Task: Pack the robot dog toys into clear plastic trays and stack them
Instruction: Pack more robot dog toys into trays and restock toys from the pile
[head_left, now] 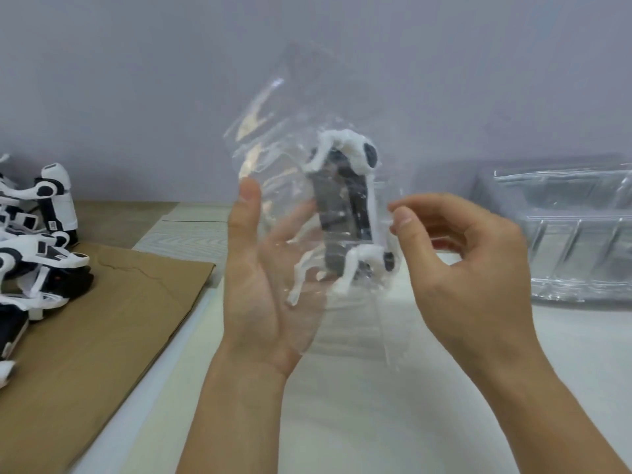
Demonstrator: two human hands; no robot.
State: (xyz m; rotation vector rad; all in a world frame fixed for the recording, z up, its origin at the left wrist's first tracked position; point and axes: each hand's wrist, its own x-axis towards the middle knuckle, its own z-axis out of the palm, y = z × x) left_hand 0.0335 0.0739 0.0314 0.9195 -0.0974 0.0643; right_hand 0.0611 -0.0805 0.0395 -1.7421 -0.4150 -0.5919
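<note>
Head view, looking down over your work surface: you hold a robot dog toy [345,213] up at the centre of the frame, the white-and-black body standing on end inside a clear plastic bag [273,138] whose loose top rises toward 12 o'clock. Your left hand [263,278] is spread wide, palm facing you, thumb straight up along the bag's left side, cradling the wrapped toy from behind; the fingers show blurred through the film. Your right hand [461,268] comes in from 3 o'clock with curled fingers, thumb and forefinger pinching the bag's right edge just beside the toy's white legs. At 9 o'clock, a heap of unwrapped robot dogs [37,241] lies on a sheet of brown cardboard [113,323], which spreads down toward 7 o'clock and overlaps the white table [376,422]. At 3 o'clock, well apart from your hands, a stack of clear plastic trays [574,234] sits on the table against the pale grey wall [136,80]; how many trays are in the stack cannot be told.
</note>
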